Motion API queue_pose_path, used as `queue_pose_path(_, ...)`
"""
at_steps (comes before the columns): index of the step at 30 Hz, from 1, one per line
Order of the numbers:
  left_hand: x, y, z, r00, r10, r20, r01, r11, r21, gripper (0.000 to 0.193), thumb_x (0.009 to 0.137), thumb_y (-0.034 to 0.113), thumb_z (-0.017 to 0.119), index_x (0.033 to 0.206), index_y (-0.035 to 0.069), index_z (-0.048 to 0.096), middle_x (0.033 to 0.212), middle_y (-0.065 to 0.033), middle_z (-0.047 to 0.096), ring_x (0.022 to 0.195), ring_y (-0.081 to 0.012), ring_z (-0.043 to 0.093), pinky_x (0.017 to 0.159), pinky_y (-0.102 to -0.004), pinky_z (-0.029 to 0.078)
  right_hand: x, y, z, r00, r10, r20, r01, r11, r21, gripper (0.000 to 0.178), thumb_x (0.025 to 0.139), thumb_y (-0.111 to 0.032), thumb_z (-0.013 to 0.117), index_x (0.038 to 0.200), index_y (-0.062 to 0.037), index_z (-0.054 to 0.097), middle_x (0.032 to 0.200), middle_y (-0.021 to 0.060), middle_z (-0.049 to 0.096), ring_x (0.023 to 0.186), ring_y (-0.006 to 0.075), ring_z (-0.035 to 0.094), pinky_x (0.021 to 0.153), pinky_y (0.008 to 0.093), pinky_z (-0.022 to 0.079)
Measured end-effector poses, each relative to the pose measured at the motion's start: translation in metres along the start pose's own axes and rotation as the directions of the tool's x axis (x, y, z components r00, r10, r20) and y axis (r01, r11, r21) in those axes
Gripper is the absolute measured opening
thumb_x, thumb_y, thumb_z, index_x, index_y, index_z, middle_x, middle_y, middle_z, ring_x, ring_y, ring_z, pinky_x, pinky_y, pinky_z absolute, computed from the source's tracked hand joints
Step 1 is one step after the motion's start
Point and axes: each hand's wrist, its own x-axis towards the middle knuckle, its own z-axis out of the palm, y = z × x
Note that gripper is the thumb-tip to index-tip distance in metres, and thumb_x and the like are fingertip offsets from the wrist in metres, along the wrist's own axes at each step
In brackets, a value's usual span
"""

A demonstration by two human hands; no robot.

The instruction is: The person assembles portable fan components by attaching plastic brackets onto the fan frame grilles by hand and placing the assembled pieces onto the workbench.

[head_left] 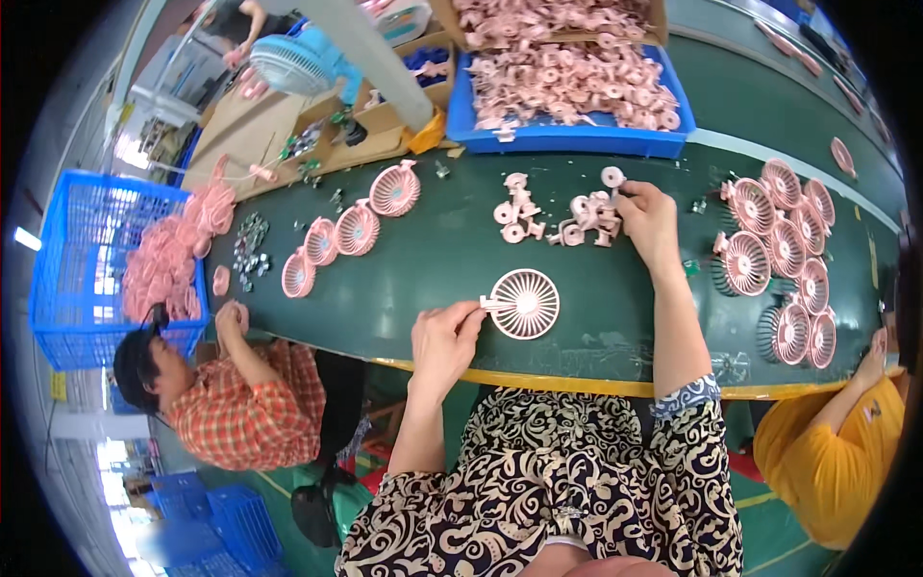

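My left hand (446, 344) is closed on the short stem of a pink round fan grille (525, 304), its spokes facing up just above the green table. Farther off to the right, my right hand (648, 221) pinches a small pink part with a round disc end (612, 177). Right beside those fingers lies a small heap of similar pink plastic parts (583, 219). Another little group of them (517, 209) sits to its left. My fingers partly hide the small part's lower end.
A blue bin (577, 141) heaped with small pink parts stands at the back. Fan grilles lie in a row (357, 229) at left and a cluster (786, 248) at right. Small metallic pieces (252, 245) lie scattered left. Co-workers sit at left (252, 404) and right (835, 452).
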Motion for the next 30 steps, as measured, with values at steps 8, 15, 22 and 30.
queue_pose_path(8, 0.000, -0.006, 0.001, 0.974, -0.205, 0.093, 0.221, 0.949, -0.226, 0.012, 0.095, 0.010, 0.073, 0.102, 0.001, 0.078, 0.067, -0.0036, 0.069, 0.058, -0.0089, 0.062, 0.056, -0.0271, 0.046, -0.007, -0.007, -0.002, 0.969, -0.246, -0.036, 0.184, 0.805, -0.564, 0.050, 0.087, -0.009, 0.073, 0.136, -0.0142, 0.066, 0.125, 0.0124, 0.070, 0.073, 0.0246, 0.066, 0.075, 0.0391, 0.056)
queue_pose_path(15, 0.003, -0.019, 0.009, 0.964, -0.248, 0.095, 0.265, 0.928, -0.262, 0.011, 0.094, 0.012, 0.073, 0.098, 0.002, 0.077, 0.064, -0.0075, 0.065, 0.055, -0.0110, 0.058, 0.056, -0.0303, 0.046, -0.014, -0.020, 0.000, 0.860, -0.487, 0.154, 0.477, 0.656, -0.585, 0.043, 0.089, 0.002, 0.062, 0.130, -0.0115, 0.069, 0.135, 0.0097, 0.066, 0.094, 0.0339, 0.071, 0.087, 0.0424, 0.058)
queue_pose_path(22, -0.001, -0.022, 0.004, 0.977, -0.191, 0.093, 0.208, 0.943, -0.258, 0.012, 0.097, 0.008, 0.071, 0.102, -0.001, 0.076, 0.067, 0.0009, 0.066, 0.061, -0.0054, 0.055, 0.056, -0.0260, 0.044, -0.016, -0.014, -0.007, 0.851, -0.445, 0.278, 0.518, 0.628, -0.581, 0.027, 0.088, -0.001, 0.065, 0.114, -0.0033, 0.074, 0.128, 0.0156, 0.066, 0.109, 0.0384, 0.067, 0.093, 0.0433, 0.056)
queue_pose_path(30, -0.001, -0.009, -0.012, 0.936, -0.232, 0.265, 0.311, 0.900, -0.307, 0.014, 0.097, 0.010, 0.070, 0.104, -0.001, 0.077, 0.071, -0.0060, 0.069, 0.062, -0.0101, 0.062, 0.058, -0.0282, 0.047, -0.021, -0.025, -0.035, 0.957, -0.225, 0.182, 0.288, 0.673, -0.681, 0.036, 0.085, -0.013, 0.079, 0.118, 0.0020, 0.073, 0.104, 0.0217, 0.069, 0.085, 0.0310, 0.070, 0.081, 0.0386, 0.057)
